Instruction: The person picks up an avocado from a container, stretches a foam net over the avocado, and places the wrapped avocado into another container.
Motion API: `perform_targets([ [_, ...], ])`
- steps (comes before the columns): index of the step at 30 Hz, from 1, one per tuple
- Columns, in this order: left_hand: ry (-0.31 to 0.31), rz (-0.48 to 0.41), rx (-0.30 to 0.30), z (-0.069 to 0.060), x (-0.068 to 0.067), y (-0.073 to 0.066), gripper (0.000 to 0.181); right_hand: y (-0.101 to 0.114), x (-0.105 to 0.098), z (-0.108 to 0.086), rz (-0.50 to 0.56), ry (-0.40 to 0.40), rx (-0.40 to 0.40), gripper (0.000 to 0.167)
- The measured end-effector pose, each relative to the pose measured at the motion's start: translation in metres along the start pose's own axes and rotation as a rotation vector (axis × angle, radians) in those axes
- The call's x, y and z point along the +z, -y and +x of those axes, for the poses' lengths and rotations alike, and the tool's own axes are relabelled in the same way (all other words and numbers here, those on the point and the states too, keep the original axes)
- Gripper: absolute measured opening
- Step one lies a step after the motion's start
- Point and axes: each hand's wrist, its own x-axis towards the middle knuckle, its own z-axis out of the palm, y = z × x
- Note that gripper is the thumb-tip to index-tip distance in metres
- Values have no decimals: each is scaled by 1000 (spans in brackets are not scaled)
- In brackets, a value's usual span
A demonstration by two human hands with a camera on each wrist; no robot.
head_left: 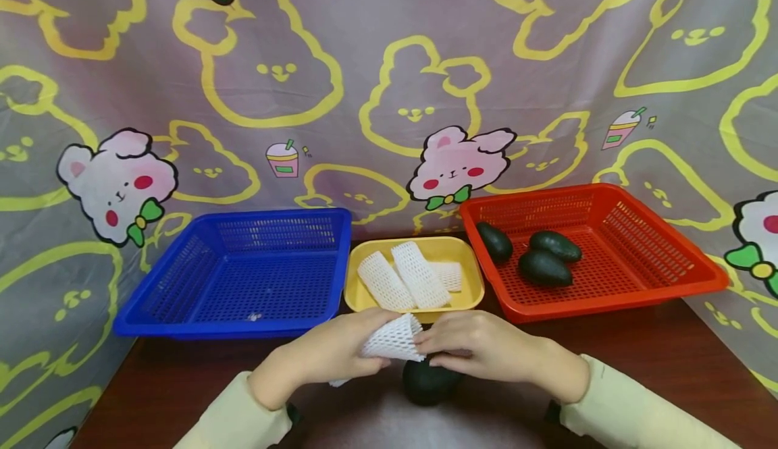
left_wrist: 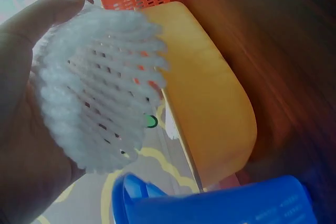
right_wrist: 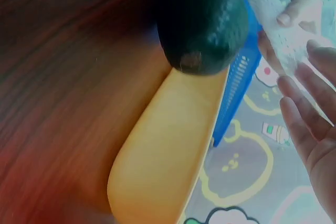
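My left hand (head_left: 331, 348) grips a white foam net sleeve (head_left: 392, 339), its mesh end facing right. In the left wrist view, that sleeve (left_wrist: 100, 87) spreads wide beside the thumb. At the sleeve's right end, my right hand (head_left: 486, 344) touches the rim with its fingertips, the thumb apart below. The right wrist view shows the right hand's fingers (right_wrist: 302, 121) fairly straight beside the sleeve (right_wrist: 278, 30). Below the hands, a dark green avocado (head_left: 428, 385) sits on the table, partly covered by the right hand; it also appears in the right wrist view (right_wrist: 202, 24).
Behind the hands, a yellow tray (head_left: 354, 294) holds several white foam net sleeves (head_left: 419, 277). To its left stands a blue basket (head_left: 261, 287). On the right, a red basket (head_left: 632, 260) contains 3 avocados (head_left: 545, 268). A patterned cloth (head_left: 365, 98) hangs behind the brown table (head_left: 608, 368).
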Motion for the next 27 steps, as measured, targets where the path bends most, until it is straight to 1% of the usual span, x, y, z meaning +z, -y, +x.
perform_targets([
  [2, -5, -2, -17, -3, -1, 2, 59, -1, -3, -1, 34, -1, 24, 41],
  [4, -9, -8, -28, -6, -2, 5, 59, -1, -6, -4, 80, 3, 83, 42],
  [6, -6, -19, -32, -10, -2, 8, 58, 0, -7, -8, 105, 12, 132, 42],
  [8, 1, -37, -31, -12, -1, 11, 57, 0, -9, -12, 113, 22, 163, 43],
  [13, 21, -67, -35, -18, 4, 15, 56, 1, -11, -20, 79, 61, 200, 42],
  [16, 35, -72, -54, -20, 6, 17, 56, 1, -11, -26, 77, 84, 253, 40],
  [20, 52, -72, -76, -22, 10, 20, 57, 1, -8, -34, 81, 105, 313, 42],
  [27, 44, -58, -55, -28, 17, 26, 61, 1, -5, -45, 67, 152, 387, 49],
])
